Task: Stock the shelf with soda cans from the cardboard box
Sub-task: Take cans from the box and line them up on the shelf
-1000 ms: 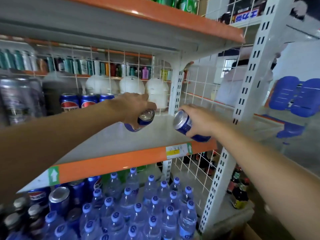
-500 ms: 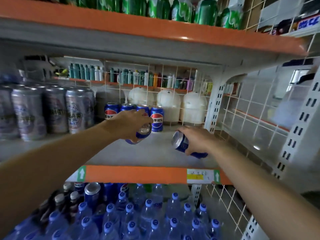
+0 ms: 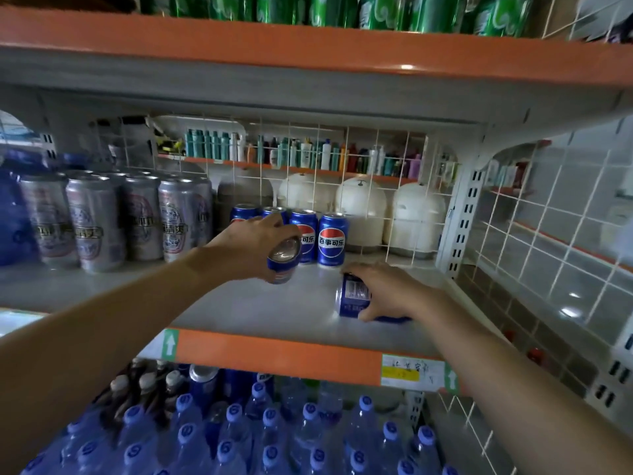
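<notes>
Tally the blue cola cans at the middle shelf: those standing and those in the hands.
Standing blue cans: 4
Upper can in left hand: 1
Lower can in right hand: 1
Total: 6

Silver cans [image 3: 92, 217] stand at middle left. Green drinks [image 3: 329, 10] line the top edge. Blue-capped water bottles [image 3: 270, 437] fill the bottom. Behind a wire grid [image 3: 347, 156] in the centre stand white round appliances [image 3: 359, 214], with small bottles [image 3: 308, 154] above.

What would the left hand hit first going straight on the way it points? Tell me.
The left hand, gripping a can, would probably meet the row of standing blue cans first; depth is unclear.
</notes>
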